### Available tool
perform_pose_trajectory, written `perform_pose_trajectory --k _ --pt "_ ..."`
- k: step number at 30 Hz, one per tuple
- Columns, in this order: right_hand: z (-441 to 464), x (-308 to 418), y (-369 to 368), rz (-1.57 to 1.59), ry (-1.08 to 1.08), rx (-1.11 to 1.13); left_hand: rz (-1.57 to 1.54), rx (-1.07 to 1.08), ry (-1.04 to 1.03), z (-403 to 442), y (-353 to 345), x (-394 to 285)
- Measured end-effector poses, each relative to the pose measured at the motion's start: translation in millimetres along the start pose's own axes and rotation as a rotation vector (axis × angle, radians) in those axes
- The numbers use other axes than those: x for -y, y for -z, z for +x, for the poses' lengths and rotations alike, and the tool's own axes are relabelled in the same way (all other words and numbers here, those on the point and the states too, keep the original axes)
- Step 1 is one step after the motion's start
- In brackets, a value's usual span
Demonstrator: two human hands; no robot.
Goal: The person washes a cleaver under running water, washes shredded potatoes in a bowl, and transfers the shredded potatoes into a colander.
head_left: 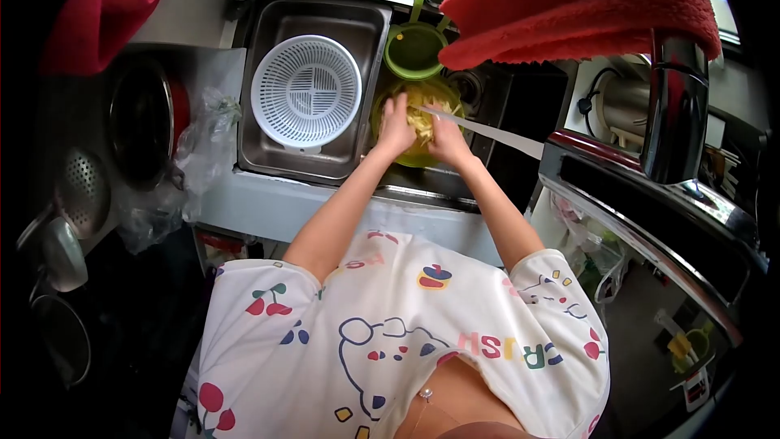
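Observation:
A translucent yellow-green bowl point(418, 159) in the right sink basin holds a heap of pale yellow strips point(420, 122), which look like shredded potato. My left hand point(396, 126) reaches over the bowl's left side, fingers stretched out and touching the strips. From the right, my right hand point(447, 138) dips into the same heap with its fingers extended and partly hidden among the strips. A narrow pale streak point(496, 132), which looks like running water, slants down to the bowl between the hands.
The left basin point(258, 142) holds a white slotted colander point(312, 91). Behind the bowl sits a green strainer or cup point(413, 50). A red cloth point(585, 4) hangs over a chrome fixture point(677, 114) at right. Plastic bags point(207, 142), a pan point(140, 122) and a skimmer point(82, 185) are at left.

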State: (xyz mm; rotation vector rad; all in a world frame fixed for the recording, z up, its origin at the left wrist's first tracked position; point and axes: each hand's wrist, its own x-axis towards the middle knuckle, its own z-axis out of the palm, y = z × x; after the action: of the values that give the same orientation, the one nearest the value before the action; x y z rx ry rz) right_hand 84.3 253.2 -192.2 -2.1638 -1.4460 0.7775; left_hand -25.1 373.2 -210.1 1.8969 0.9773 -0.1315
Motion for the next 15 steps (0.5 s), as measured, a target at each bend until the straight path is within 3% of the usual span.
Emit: perform_pose_trajectory --k 3,5,7,9,11,15 --pt "-5.5 -1.8 -15.8 -0.238 0.005 -0.019 0.523 0.166 -0.136 -9.3 6.1 -25.6" --pt "-3.1 -12.6 -32.8 -0.287 -0.081 0.056 0.571 0.242 -0.097 -1.7 -0.9 -19.2" --pt "8.1 -82.4 -114.8 -0.148 -0.224 -0.037 0.610 0.273 -0.082 6.3 -7.0 -7.3" --pt "18.0 -49.9 -78.5 -0.308 -0.178 0.060 0.641 0.214 -0.116 18.7 -27.0 18.6" --pt "25.3 -69.9 -101.8 -0.298 -0.243 -0.001 0.635 0.140 -0.131 23.0 -36.4 30.4" --pt "31.0 -46.8 -58.2 0.028 -0.390 0.002 0.420 0.015 -0.016 28.6 -36.9 29.6"
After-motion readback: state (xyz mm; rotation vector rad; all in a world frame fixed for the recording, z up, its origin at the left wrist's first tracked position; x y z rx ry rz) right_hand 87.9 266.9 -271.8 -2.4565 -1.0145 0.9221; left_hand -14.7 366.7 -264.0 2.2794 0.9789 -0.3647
